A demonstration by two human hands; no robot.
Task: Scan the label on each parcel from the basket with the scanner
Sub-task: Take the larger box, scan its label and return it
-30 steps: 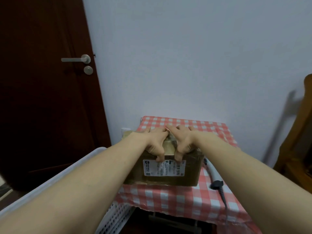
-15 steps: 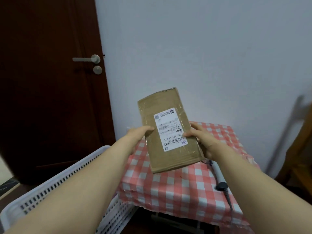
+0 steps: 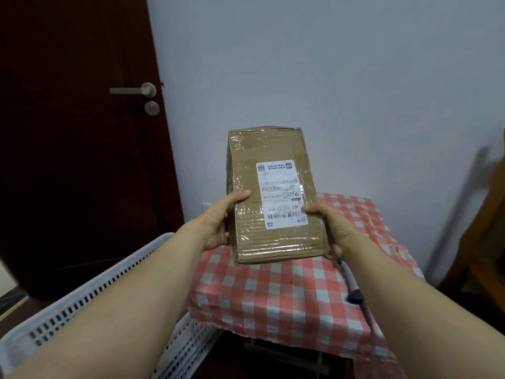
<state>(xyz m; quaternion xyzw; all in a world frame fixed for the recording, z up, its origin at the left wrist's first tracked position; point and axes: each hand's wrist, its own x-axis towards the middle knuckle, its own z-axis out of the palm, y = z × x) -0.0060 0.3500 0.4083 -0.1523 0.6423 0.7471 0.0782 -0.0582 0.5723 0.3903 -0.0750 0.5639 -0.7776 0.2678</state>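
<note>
A brown cardboard parcel (image 3: 276,242) wrapped in clear tape is held up in the air above the small table, its broad face toward me. Its white label (image 3: 281,192) with barcodes faces me upside down. My left hand (image 3: 218,217) grips the parcel's left edge, thumb on the front. My right hand (image 3: 332,222) grips the right edge, thumb beside the label's lower barcode. The scanner (image 3: 355,294), white with a dark part and a cable, lies on the table at the right, partly hidden by my right forearm.
The small table wears a red-and-white checked cloth (image 3: 273,291). A white slotted basket (image 3: 90,299) stands low at the left, its inside hidden by my left arm. A dark door (image 3: 82,132) is at the left, a wooden chair (image 3: 489,228) at the right edge.
The parcel was lying on the table under both hands; it has been lifted and turned label-forward, then straightened from tilted to nearly upright.
</note>
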